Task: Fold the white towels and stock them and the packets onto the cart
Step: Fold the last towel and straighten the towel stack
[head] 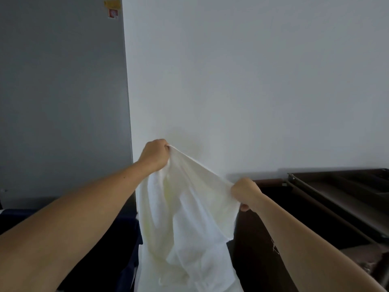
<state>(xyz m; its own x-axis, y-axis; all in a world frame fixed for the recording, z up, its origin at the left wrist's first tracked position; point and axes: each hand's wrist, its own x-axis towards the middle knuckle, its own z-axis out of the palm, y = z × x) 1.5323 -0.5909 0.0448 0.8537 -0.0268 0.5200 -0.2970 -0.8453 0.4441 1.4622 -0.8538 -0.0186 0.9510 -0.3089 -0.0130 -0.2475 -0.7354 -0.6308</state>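
Note:
A white towel (185, 218) hangs in the air in front of me, bunched and drooping to the bottom edge of the view. My left hand (154, 154) grips one upper corner of it, raised high near the wall corner. My right hand (246, 192) grips the upper edge lower down and to the right. The stretch of towel between the two hands is pulled taut on a slant. No packets are in view.
A dark brown cart (341, 199) with slanted shelves stands at the right against the white wall (252, 81). A grey wall (63, 91) fills the left, with a yellow and red sticker (112, 8) near its top. A dark blue surface (117, 239) lies lower left.

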